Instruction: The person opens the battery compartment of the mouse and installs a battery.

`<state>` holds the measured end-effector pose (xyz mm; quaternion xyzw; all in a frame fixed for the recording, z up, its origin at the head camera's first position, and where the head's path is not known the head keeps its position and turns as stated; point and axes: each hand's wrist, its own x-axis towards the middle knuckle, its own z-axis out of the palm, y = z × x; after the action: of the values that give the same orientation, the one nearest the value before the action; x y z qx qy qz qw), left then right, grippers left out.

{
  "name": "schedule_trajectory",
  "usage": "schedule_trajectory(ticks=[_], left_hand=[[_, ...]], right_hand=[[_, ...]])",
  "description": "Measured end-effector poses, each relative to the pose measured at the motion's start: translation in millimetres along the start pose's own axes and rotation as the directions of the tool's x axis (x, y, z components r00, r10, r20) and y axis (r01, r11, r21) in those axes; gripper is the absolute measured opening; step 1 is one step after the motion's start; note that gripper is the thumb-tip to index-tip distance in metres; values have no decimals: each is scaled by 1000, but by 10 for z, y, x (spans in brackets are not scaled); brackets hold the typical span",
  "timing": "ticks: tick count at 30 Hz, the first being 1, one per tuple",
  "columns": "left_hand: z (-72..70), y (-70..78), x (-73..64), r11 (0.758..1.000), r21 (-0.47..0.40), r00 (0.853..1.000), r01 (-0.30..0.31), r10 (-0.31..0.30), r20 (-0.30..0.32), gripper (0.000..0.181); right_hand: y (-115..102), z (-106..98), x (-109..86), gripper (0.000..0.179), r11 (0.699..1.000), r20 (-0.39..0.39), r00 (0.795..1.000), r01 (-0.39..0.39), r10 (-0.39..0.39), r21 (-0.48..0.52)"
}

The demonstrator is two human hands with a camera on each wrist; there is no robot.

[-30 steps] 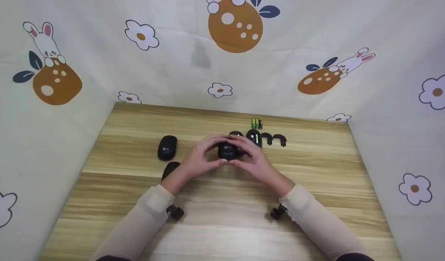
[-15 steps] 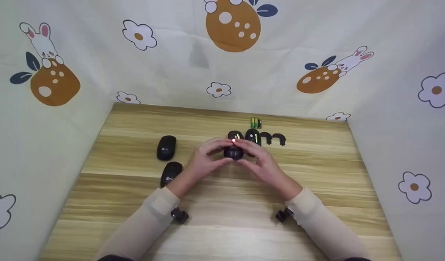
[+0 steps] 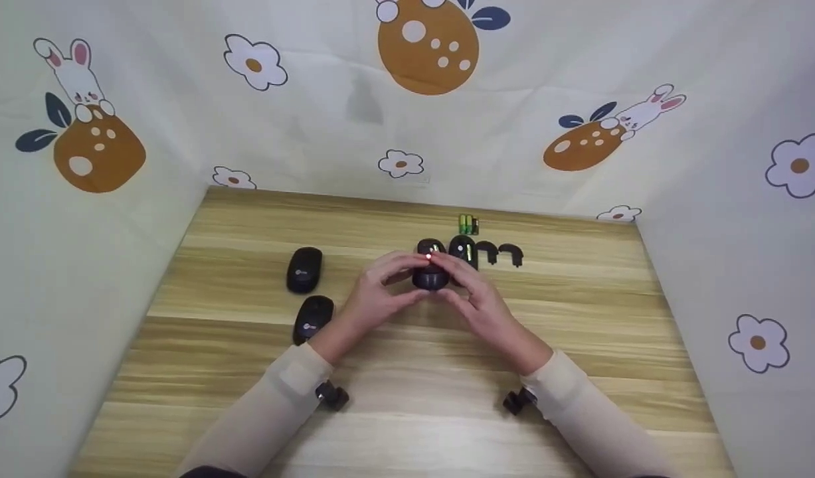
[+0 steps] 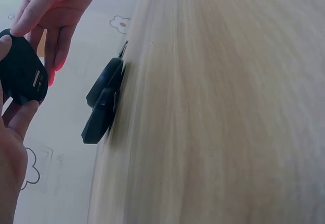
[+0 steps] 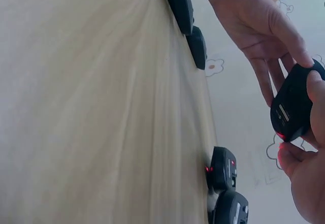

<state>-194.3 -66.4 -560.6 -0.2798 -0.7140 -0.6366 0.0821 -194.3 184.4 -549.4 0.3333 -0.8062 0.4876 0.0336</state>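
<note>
Grip: both hands hold one black mouse (image 3: 431, 279). The left hand (image 3: 379, 299) and right hand (image 3: 479, 299) each pinch it between thumb and fingers, one hand on either side. Mouse is off the table (image 3: 414, 418), its underside turned to the wrist cameras, a small pale label (image 5: 284, 113) legible as a label only.

Change: against the head view a second earlier, a red light (image 3: 428, 256) now shows at the far end, by the meeting fingertips, and the mouse sits a little farther to the person's right. The right-wrist view has the same glow on a right fingertip. Inference — the mouse probably has power, so the work on this one looks well along; can't confirm it functions.

Just beyond the hands: two more mice, side by side, a left-hand one (image 3: 430, 246) partly covered by the fingers and a right-hand one (image 3: 463, 247), each with an exposed bay. Contents of the bays unclear.

Beside these, two curved covers (image 3: 499, 252), apart from the mice; behind, a small cluster of batteries (image 3: 469, 224).

Person's left: two mice with logos up — farther one (image 3: 305, 270), nearer one (image 3: 313, 318) by the left wrist.
</note>
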Motion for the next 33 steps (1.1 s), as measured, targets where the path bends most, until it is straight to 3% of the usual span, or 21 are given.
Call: schedule_trajectory(ticks=[10, 20, 27, 33], left_hand=[[35, 52, 20, 1000, 4, 999, 21, -21, 26, 50], [49, 97, 50, 988, 152, 999, -38, 34, 28, 46], [59, 86, 44, 986, 160, 999, -43, 38, 33, 41], [72, 80, 24, 993, 118, 999, 0, -4, 32, 39]], right_hand=[[25, 16, -84, 58, 998, -61, 998, 28, -24, 60], [-29, 2, -76, 57, 997, -124, 992, 40, -32, 65], [-1, 23, -66, 49, 993, -154, 985, 91, -78, 79], [-31, 35, -72, 45, 986, -147, 988, 71, -49, 149]])
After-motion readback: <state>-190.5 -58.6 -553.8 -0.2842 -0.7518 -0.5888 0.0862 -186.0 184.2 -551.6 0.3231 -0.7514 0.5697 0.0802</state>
